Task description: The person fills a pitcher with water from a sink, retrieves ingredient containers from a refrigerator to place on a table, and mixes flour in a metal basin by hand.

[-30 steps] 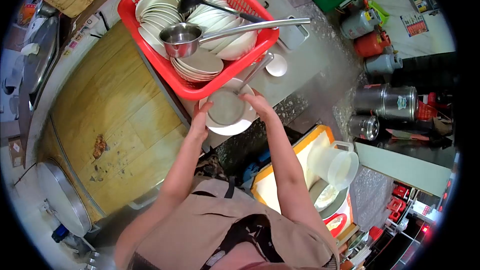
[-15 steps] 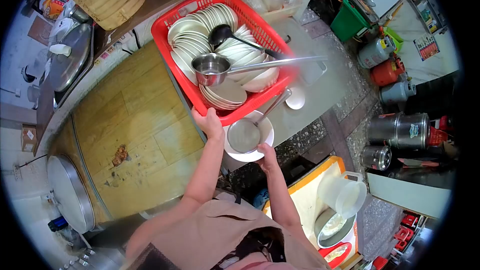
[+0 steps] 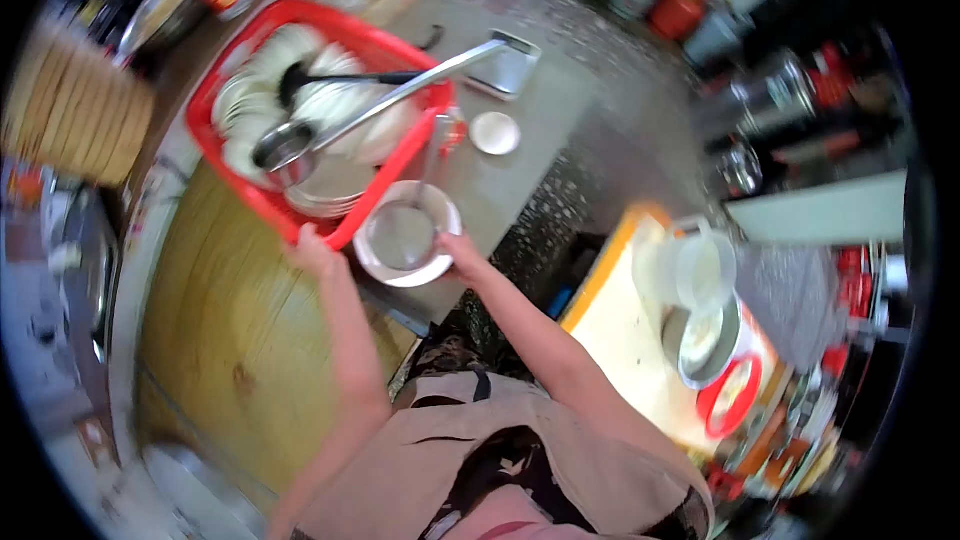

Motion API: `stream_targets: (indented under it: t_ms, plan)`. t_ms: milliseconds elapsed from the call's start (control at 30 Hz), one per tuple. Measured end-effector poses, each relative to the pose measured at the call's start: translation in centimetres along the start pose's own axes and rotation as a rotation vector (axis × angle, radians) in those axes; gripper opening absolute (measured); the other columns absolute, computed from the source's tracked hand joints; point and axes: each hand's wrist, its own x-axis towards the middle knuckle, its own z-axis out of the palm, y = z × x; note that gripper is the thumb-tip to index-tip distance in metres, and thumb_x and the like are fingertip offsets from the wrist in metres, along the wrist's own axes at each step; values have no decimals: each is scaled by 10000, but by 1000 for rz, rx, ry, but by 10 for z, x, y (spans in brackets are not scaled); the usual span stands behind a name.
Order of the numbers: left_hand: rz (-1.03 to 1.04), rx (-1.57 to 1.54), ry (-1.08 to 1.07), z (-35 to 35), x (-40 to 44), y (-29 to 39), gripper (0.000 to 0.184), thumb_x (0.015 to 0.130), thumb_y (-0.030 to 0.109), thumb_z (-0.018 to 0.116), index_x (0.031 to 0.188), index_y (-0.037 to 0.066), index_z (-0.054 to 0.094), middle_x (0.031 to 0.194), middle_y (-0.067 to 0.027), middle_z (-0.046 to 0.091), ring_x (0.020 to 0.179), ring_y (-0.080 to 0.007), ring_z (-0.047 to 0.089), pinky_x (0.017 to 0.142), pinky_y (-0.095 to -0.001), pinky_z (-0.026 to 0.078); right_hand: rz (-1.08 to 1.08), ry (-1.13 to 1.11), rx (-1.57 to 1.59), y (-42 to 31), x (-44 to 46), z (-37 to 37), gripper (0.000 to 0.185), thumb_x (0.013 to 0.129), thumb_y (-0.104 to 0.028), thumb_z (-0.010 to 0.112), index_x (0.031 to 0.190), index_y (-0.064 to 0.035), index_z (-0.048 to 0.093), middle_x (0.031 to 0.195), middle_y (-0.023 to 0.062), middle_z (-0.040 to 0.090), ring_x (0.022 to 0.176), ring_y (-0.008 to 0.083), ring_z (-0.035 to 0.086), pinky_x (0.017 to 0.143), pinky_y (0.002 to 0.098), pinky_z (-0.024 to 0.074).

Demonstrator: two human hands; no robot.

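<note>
My left hand [image 3: 314, 248] grips the near left corner of a red basket [image 3: 215, 160], with its fingers partly hidden at the rim. White plates and bowls [image 3: 330, 183] fill the basket, and a steel ladle [image 3: 287, 148] and a black ladle [image 3: 296, 82] lie across them. My right hand [image 3: 459, 252] is closed on the right rim of a white bowl [image 3: 436, 206]. A round mesh strainer [image 3: 401, 235] rests in that bowl, its handle pointing up toward the basket.
A small white bowl [image 3: 495, 133] and a metal tray [image 3: 505, 67] lie on the grey counter [image 3: 545, 105]. At left is a wooden surface [image 3: 235, 340]. To the right, a low table [image 3: 622, 360] holds a plastic jug [image 3: 697, 270] and a metal bowl [image 3: 735, 340].
My left hand has gone from the white bowl to the basket's corner. My right hand has stayed on the bowl's rim. The camera view has turned and shifted.
</note>
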Motion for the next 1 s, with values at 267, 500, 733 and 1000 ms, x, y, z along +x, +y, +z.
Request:
stream_targets:
  t_ms: [267, 500, 733, 1000]
  plan:
    - [509, 475, -5, -1, -30, 14, 495, 745, 85, 656, 1145, -104, 434, 1142, -246, 494, 1008, -296, 514, 852, -417, 453, -397, 323, -479, 13, -64, -53, 737, 769, -410, 625, 1335, -48, 323, 1227, 258, 488, 1057, 360, 553, 815, 379, 490]
    - [649, 512, -1545, 24, -351, 28, 449, 804, 19, 550, 1236, -28, 435, 1274, -170, 446, 1210, -288, 409, 1020, -379, 314, -283, 551, 11, 127, -210, -246, 356, 832, -234, 602, 1105, -15, 544, 844, 65, 636, 726, 139, 595, 643, 276, 490]
    - [-281, 765, -1643, 49, -614, -84, 774, 838, 242, 609, 1415, 87, 117, 1373, -131, 313, 1140, -263, 459, 840, -363, 447, -215, 782, 911, 208, -352, -436, 469, 881, -398, 517, 1167, -35, 435, 942, 129, 590, 798, 201, 583, 716, 333, 495]
    - [-629, 553, -1297, -29, -669, -124, 733, 884, 339, 538, 1428, 141, 88, 1354, -101, 326, 1072, -272, 499, 845, -396, 445, -367, 850, 1009, 233, -383, -561, 286, 856, -301, 565, 926, -32, 500, 747, 108, 587, 639, 172, 575, 593, 279, 495]
